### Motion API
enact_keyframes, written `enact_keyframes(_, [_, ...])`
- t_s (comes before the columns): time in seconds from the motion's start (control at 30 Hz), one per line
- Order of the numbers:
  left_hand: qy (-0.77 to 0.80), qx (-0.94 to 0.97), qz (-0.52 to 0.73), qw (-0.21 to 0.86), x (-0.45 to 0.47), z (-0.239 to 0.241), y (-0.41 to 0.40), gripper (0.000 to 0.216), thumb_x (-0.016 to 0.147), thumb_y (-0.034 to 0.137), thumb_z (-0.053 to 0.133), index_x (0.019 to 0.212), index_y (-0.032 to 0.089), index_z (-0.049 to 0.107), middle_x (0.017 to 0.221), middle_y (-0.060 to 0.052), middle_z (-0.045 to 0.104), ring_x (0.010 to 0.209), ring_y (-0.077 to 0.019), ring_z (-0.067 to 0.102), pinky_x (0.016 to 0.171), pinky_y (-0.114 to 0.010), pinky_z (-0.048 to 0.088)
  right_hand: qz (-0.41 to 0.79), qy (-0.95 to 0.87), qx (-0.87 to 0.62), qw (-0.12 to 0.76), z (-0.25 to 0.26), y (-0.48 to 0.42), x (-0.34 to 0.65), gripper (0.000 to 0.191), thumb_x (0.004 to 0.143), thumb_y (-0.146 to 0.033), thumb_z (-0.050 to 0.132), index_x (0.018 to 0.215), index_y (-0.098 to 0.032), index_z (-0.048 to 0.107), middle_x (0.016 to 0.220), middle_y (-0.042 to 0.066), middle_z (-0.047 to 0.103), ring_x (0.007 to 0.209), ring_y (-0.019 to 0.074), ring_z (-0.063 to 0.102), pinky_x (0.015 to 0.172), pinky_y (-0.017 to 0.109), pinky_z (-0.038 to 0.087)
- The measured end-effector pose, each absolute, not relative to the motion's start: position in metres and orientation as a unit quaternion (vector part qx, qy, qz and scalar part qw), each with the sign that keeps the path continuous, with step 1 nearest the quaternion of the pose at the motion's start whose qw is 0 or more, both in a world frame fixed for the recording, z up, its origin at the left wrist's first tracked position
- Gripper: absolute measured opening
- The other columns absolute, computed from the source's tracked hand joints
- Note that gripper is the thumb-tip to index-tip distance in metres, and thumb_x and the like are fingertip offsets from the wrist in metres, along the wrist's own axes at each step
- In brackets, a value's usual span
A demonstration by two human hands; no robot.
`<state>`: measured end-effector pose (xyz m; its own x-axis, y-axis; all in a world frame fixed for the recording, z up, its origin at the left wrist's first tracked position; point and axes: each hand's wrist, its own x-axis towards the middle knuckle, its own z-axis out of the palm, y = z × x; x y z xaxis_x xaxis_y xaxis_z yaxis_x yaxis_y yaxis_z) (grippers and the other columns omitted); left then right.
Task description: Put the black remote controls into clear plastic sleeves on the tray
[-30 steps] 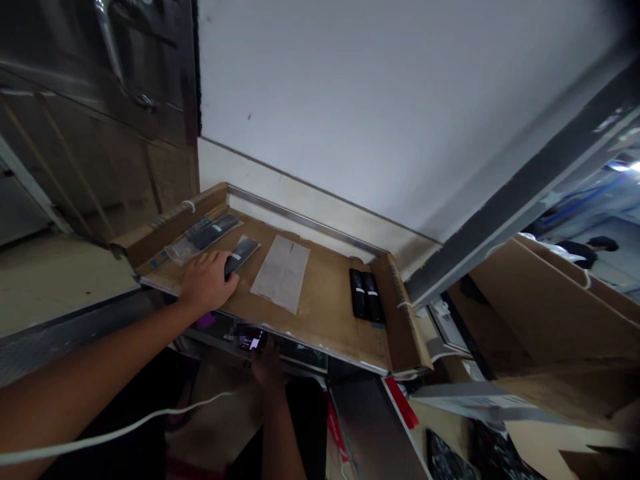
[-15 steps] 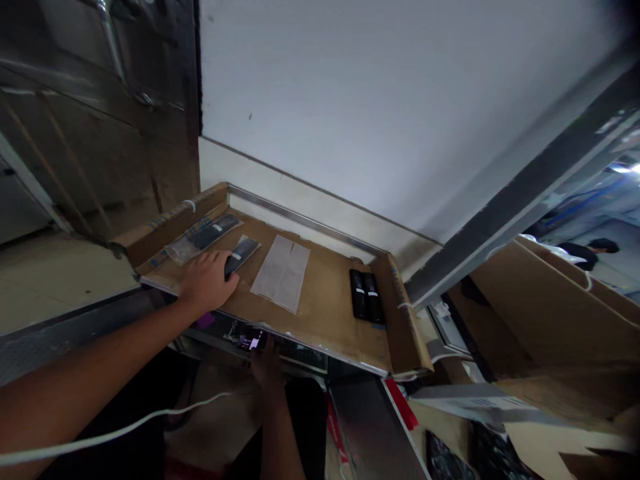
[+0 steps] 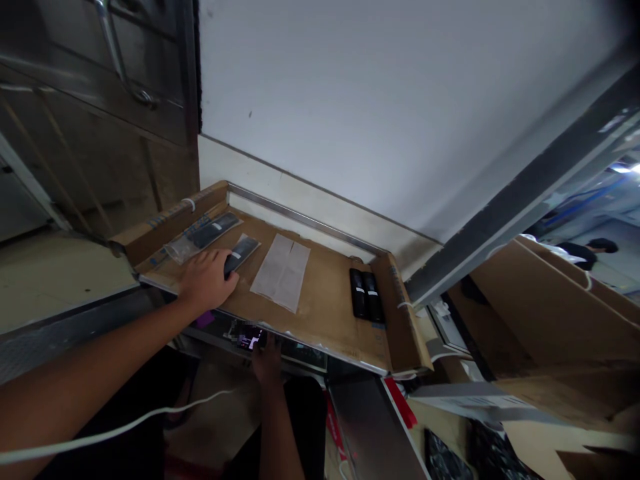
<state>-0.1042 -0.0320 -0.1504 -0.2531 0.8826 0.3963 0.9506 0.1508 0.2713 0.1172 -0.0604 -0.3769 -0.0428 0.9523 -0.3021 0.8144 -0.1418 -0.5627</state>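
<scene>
My left hand [image 3: 206, 281] rests on the cardboard-covered bench top [image 3: 325, 300], its fingers curled over the near end of a black remote in a clear bag [image 3: 241, 252]. A second bagged remote [image 3: 210, 231] lies just beyond it at the far left. Below the bench edge, my right hand [image 3: 267, 357] grips a phone [image 3: 251, 337] with a lit screen. A stack of flat clear bags [image 3: 282, 271] lies in the middle of the cardboard. Two bare black remotes [image 3: 366, 294] lie side by side at the right.
A white wall rises behind the bench and a metal door stands at the left. A white cable [image 3: 115, 430] crosses my left arm. Large cardboard boxes [image 3: 555, 313] stand at the right, and a person [image 3: 587, 251] is far off behind them.
</scene>
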Motion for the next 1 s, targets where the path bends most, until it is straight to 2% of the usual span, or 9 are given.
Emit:
enact_keyframes(0.13, [-0.752, -0.608, -0.243, 0.074, -0.105, -0.153, -0.031, 0.046, 0.088, 0.032, 0.051, 0.128, 0.012, 0.060, 0.122, -0.015, 0.067, 0.114, -0.0357, 0.060, 0.101, -0.047, 0.043, 0.343, -0.657, -0.664, 0.102, -0.374, -0.059, 0.117, 0.059, 0.097, -0.039, 0.053, 0.152, -0.020, 0.048, 0.135, 0.016, 0.067, 0.121, 0.0315, 0.067, 0.105, 0.045, 0.050])
enact_keyframes(0.33, [-0.752, -0.609, -0.239, 0.076, -0.104, -0.151, -0.032, 0.046, 0.087, 0.032, 0.051, 0.128, 0.012, 0.060, 0.122, -0.016, 0.067, 0.114, -0.0358, 0.060, 0.101, -0.047, 0.043, 0.356, -0.667, -0.643, 0.122, -0.375, -0.061, 0.115, 0.057, 0.096, -0.036, 0.053, 0.150, -0.020, 0.052, 0.129, 0.014, 0.071, 0.122, 0.0313, 0.067, 0.104, 0.045, 0.050])
enact_keyframes(0.47, [-0.755, -0.606, -0.238, 0.073, -0.104, -0.150, -0.032, 0.045, 0.087, 0.031, 0.052, 0.128, 0.014, 0.060, 0.122, -0.015, 0.067, 0.114, -0.0354, 0.060, 0.101, -0.047, 0.044, 0.352, -0.664, -0.652, 0.107, -0.375, -0.060, 0.115, 0.056, 0.095, -0.038, 0.055, 0.149, -0.022, 0.053, 0.130, 0.015, 0.070, 0.121, 0.0313, 0.067, 0.103, 0.046, 0.051])
enact_keyframes(0.67, [-0.754, -0.608, -0.238, 0.076, -0.104, -0.152, -0.032, 0.046, 0.087, 0.032, 0.052, 0.128, 0.013, 0.060, 0.122, -0.015, 0.067, 0.113, -0.0355, 0.060, 0.100, -0.048, 0.044, 0.338, -0.652, -0.670, 0.104, -0.372, -0.058, 0.115, 0.057, 0.097, -0.036, 0.053, 0.150, -0.015, 0.051, 0.129, 0.019, 0.070, 0.122, 0.0336, 0.067, 0.103, 0.046, 0.051])
enact_keyframes(0.83, [-0.755, -0.608, -0.236, 0.066, -0.104, -0.150, -0.032, 0.046, 0.087, 0.032, 0.051, 0.129, 0.014, 0.060, 0.122, -0.015, 0.067, 0.114, -0.0354, 0.059, 0.100, -0.047, 0.045, 0.349, -0.652, -0.668, 0.083, -0.373, -0.058, 0.114, 0.059, 0.099, -0.040, 0.053, 0.153, -0.016, 0.048, 0.135, 0.019, 0.067, 0.126, 0.0337, 0.064, 0.107, 0.049, 0.049])
enact_keyframes(1.0, [-0.755, -0.605, -0.246, 0.060, -0.104, -0.151, -0.032, 0.046, 0.087, 0.031, 0.052, 0.129, 0.014, 0.060, 0.121, -0.016, 0.067, 0.115, -0.0358, 0.059, 0.102, -0.048, 0.044, 0.293, -0.680, -0.662, 0.116, -0.373, -0.047, 0.109, 0.058, 0.099, -0.042, 0.054, 0.147, -0.011, 0.054, 0.147, 0.021, 0.057, 0.140, 0.0333, 0.053, 0.118, 0.048, 0.038])
